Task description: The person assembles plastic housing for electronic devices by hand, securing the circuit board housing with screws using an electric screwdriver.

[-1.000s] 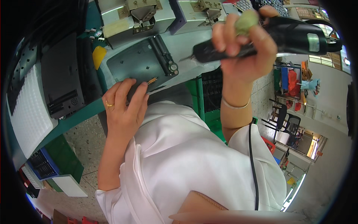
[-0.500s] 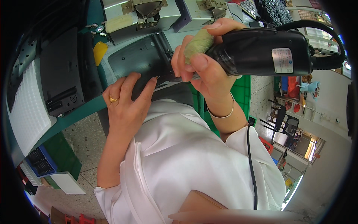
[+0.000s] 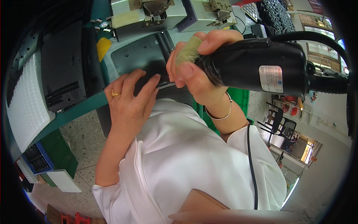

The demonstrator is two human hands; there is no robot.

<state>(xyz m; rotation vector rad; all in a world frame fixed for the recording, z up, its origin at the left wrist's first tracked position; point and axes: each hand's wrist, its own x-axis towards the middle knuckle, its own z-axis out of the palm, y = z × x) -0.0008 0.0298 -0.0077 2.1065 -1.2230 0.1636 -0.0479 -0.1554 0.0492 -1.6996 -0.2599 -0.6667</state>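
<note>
My right hand [image 3: 203, 76] is closed around the front end of a black electric screwdriver [image 3: 242, 61], which lies nearly level with its cable end to the right. A yellowish-green finger cover [image 3: 188, 52] wraps one of its fingers. The tool's tip is hidden behind my fingers. Below them lies a black plastic housing panel [image 3: 136, 56] with a raised ridge along its right side. On the panel's near edge rests my left hand [image 3: 128, 97], fingers spread and bent, a gold ring on one; the index fingertip touches the panel close to the right hand.
Another black housing [image 3: 61, 63] sits on the left beside white cushioning sheet [image 3: 28, 108]. A yellow piece [image 3: 103, 48] lies past the panel. Metal fixtures with clamps [image 3: 154, 15] stand at the back. A thick cable [image 3: 317, 35] runs off the screwdriver; a green crate [image 3: 238, 99] is below right.
The screwdriver's rear end has dropped and the right hand has shifted slightly left and down. The left hand stays on the panel, its index finger slightly moved. The whole view has shifted a little.
</note>
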